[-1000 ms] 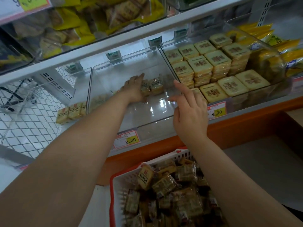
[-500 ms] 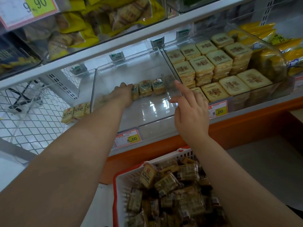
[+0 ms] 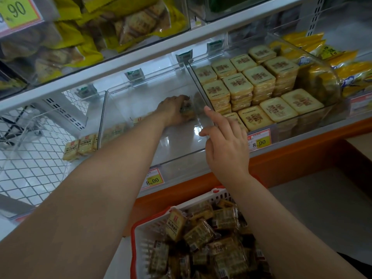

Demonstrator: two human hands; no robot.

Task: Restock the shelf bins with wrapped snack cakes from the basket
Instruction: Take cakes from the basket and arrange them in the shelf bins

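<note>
Nearest, a red-rimmed basket (image 3: 138,234) sits heaped with wrapped snack cakes (image 3: 199,232). Above it the right hand (image 3: 225,150) hovers with fingers loosely spread, index finger touching the clear bin (image 3: 124,91) at its right wall, holding nothing. Deeper inside the bin, the left hand (image 3: 173,109) has slid rightward along the back row since a moment ago and now covers the placed cakes (image 3: 187,111) near the divider, fingers curled over them. That suggests the row is being squared up; the bin remains mostly bare.

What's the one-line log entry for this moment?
left hand: on snack cakes in clear bin | right hand: open at bin wall | basket: stocked
</note>
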